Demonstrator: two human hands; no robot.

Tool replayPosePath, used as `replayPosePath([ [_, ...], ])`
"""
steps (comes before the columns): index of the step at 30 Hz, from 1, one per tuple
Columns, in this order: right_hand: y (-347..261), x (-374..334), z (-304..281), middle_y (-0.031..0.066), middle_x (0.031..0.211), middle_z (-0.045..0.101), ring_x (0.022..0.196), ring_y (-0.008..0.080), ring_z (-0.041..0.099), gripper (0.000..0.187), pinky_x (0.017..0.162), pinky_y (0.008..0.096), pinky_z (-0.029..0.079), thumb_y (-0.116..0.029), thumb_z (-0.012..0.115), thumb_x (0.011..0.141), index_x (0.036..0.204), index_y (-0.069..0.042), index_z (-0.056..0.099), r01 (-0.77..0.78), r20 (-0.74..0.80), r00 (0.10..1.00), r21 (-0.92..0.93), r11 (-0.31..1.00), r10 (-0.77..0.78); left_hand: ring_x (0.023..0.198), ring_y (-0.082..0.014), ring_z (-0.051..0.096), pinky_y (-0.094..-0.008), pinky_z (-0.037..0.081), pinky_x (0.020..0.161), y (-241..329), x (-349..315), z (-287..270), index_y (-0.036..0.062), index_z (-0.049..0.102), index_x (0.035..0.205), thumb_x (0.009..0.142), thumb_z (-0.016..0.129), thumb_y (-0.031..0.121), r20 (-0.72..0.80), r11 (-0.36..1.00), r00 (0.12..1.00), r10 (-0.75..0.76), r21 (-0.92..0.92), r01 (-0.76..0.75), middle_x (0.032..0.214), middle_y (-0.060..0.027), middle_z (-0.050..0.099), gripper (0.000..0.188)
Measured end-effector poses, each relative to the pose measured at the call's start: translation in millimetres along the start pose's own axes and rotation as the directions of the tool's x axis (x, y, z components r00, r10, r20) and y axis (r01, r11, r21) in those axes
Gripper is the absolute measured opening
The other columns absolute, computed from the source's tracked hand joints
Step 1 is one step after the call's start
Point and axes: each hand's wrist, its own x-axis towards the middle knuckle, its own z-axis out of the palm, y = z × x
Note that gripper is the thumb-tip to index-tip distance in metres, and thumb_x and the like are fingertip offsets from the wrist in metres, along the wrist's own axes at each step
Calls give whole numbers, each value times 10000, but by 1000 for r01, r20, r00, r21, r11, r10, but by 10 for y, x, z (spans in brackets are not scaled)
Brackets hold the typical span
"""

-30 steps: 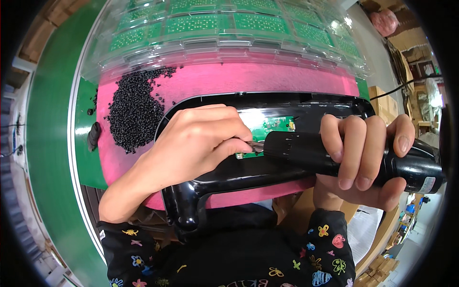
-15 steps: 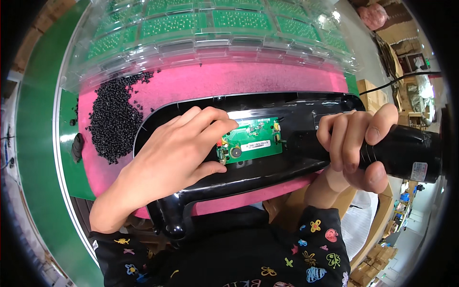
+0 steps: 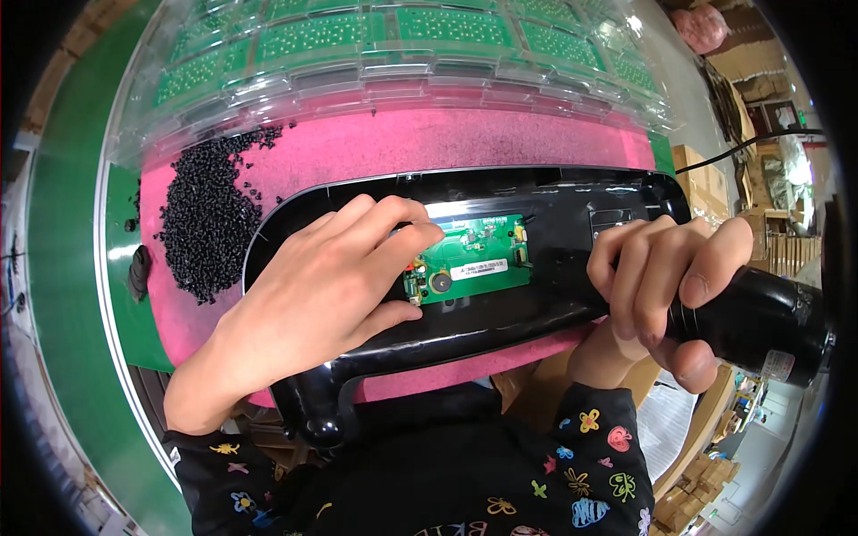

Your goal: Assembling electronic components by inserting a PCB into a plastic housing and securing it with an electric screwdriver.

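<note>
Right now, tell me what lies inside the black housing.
A green circuit board sits inside the black housing. The left hand covers its left end; what lies beneath is hidden.

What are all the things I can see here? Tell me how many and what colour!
Plastic housing: one, black, lying on the pink mat.
Circuit board: one, green, seated inside the housing.
Mat: one, pink, under the housing.
Small screws: a heap, black, on the mat's left part.
Trays of boards: several, clear with green boards, along the far edge.
Power screwdriver: one, black, at right.
Left hand: resting on the board's left end.
Right hand: wrapped around the screwdriver.
</note>
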Motion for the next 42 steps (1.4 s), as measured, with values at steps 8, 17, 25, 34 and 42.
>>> replayPosePath([
  [8,30,51,-41,-52,628,580,480,81,569,382,494,245,396,-252,783,850,996,-129,452,-10,91,996,21,1000,8,1046,-315,579,-414,499,874,-6,-17,1,54,568,1227,665,835,157,7,1000,1000,-4,6,4,1241,-96,553,630],
  [17,92,109,33,-64,600,548,447,64,502,385,502,250,361,-266,809,827,987,-112,494,-73,97,993,127,989,61,1057,-331,567,-424,465,903,59,11,-99,45,638,1132,672,828,132,-296,994,950,96,-13,-105,1187,-108,577,506],
  [25,163,-1,25,23,663,554,539,110,487,495,566,287,382,-147,831,781,1109,-39,476,30,13,999,308,951,-36,893,-332,612,-385,489,804,-236,-14,-137,-12,632,1052,817,709,24,-429,987,903,-21,137,88,938,-144,612,250],
  [34,115,32,-389,116,1096,569,1122,262,525,256,1066,566,406,-190,631,941,1101,-9,544,89,-765,569,422,902,302,755,-386,611,-458,487,657,-26,-66,-170,-9,624,821,838,713,191,-197,954,971,-137,237,182,827,-155,595,219],
  [42,-606,-334,-118,165,1538,213,1336,323,358,754,1096,463,341,-164,731,779,1467,-161,423,-332,-512,774,-829,449,-373,660,-399,635,-404,480,593,327,-104,-179,-36,692,891,823,712,54,-339,976,934,-115,135,169,738,-235,630,115],
])
